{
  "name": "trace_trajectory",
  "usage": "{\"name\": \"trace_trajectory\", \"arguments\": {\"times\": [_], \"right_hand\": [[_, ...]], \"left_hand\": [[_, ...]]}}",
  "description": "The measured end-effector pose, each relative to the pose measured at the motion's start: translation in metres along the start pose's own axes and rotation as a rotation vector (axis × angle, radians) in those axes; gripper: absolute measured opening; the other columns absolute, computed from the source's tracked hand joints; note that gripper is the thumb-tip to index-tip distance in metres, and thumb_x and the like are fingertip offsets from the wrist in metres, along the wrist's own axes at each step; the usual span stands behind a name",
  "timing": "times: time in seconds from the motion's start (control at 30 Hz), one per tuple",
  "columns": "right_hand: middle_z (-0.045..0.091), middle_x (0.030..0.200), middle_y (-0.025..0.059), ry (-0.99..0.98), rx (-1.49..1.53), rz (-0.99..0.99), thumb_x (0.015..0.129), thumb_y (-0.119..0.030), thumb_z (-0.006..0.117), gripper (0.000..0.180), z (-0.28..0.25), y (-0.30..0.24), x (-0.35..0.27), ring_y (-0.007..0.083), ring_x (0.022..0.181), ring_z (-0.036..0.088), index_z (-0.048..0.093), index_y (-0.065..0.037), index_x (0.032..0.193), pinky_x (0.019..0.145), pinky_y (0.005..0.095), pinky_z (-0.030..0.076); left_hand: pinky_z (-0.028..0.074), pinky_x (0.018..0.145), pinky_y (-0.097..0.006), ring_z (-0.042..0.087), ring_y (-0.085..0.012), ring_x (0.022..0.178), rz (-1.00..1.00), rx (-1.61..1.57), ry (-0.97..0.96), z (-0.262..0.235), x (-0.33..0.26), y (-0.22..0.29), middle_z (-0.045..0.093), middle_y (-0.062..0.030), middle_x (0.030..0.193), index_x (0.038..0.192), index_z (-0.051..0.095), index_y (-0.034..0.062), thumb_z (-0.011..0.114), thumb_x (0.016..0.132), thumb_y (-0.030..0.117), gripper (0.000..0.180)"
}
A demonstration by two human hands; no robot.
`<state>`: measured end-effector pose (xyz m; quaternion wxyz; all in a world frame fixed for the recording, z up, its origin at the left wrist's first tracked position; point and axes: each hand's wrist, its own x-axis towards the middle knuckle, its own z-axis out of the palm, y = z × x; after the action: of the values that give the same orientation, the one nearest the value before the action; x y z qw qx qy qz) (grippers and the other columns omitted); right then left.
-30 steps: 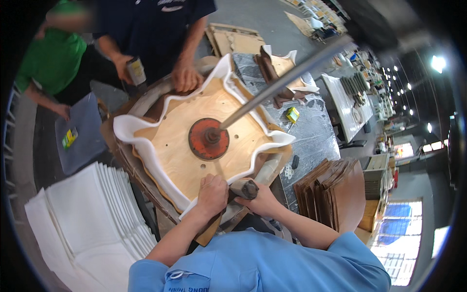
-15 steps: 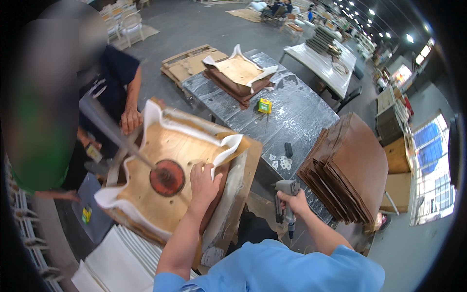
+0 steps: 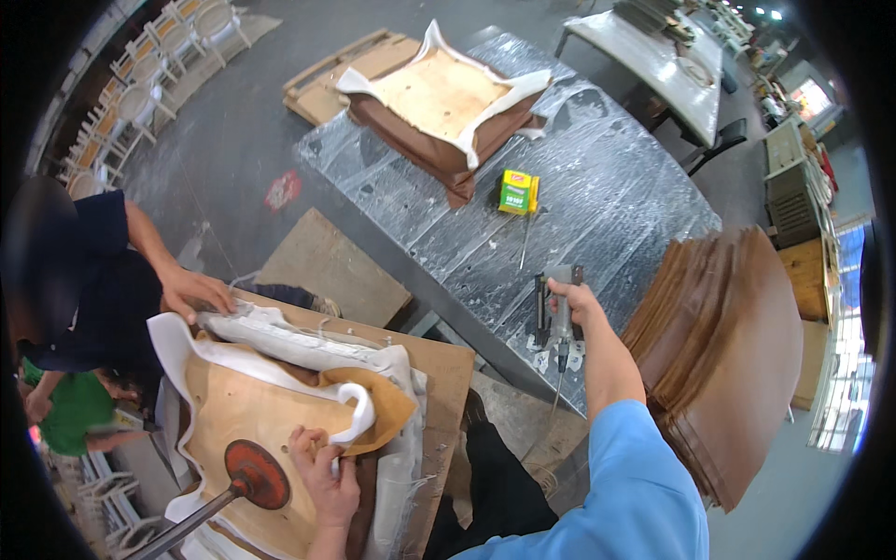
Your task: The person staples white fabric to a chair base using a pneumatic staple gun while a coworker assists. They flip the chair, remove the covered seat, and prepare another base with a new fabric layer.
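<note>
**Holding the cover down while the stapler is being taken from the desk**

You are pressing your left hand (image 3: pixel 322 471) flat, fingers spread, on the plywood seat board (image 3: pixel 247 411), just beside the white fabric flap (image 3: pixel 359 411) that is folding over the board's edge. The hand is not gripping anything; it is keeping the flap and the brown padding from sliding back. The round red press pad (image 3: pixel 257 474) on its metal rod is sitting on the same board, just left of your hand, so the board is staying fixed while the edges are free.

Your right hand (image 3: pixel 569 308) is closed around the handle of the pneumatic stapler (image 3: pixel 553 313), well to the right of the board, over the grey desk (image 3: pixel 597 196). The tool is hanging nose down. Farther from the board, a small yellow-green staple box (image 3: pixel 516 191) is lying on this desk.

On the far left side of the board, another person's hand (image 3: pixel 198 289) is holding the white fabric stretched.
</note>
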<state>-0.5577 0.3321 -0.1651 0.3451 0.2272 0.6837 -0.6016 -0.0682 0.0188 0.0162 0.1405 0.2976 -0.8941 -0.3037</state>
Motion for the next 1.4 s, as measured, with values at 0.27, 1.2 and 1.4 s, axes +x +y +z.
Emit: {"name": "trace_trajectory", "arguments": {"times": [0.27,1.2,1.4], "right_hand": [[0.081,0.108,0.0173,0.331,-0.781,0.048,0.098,-0.032,0.088,0.039,-0.035,0.01,0.064,0.0376,0.097,0.079,0.078,-0.002,0.12,0.083,0.0514,0.064],[0.08,0.11,0.0109,0.129,-0.433,-0.603,0.114,-0.022,0.068,0.026,0.046,-0.036,0.029,0.0143,0.097,0.074,0.074,-0.001,0.129,0.083,0.0288,0.057],[0.08,0.107,0.0149,0.142,-0.899,-0.92,0.113,-0.02,0.065,0.025,0.06,-0.052,0.064,0.0303,0.097,0.075,0.075,-0.007,0.131,0.09,0.0441,0.056]], "left_hand": [[0.032,0.128,-0.064,0.043,-0.0504,0.151,-0.112,0.074,0.018,0.006,-0.003,-0.003,0.055,-0.0204,0.143,0.117,0.063,0.0051,0.07,0.091,0.002,0.027],[0.037,0.13,-0.056,0.045,-0.0482,0.157,-0.133,-0.121,0.133,0.001,0.033,-0.002,0.061,-0.0186,0.148,0.111,0.065,0.0046,0.075,0.099,0.008,0.016],[0.024,0.135,-0.064,0.031,-0.0507,0.165,-0.147,-0.099,0.174,-0.005,0.04,0.006,0.051,-0.0185,0.166,0.108,0.064,0.0077,0.08,0.097,0.02,0.022]]}}
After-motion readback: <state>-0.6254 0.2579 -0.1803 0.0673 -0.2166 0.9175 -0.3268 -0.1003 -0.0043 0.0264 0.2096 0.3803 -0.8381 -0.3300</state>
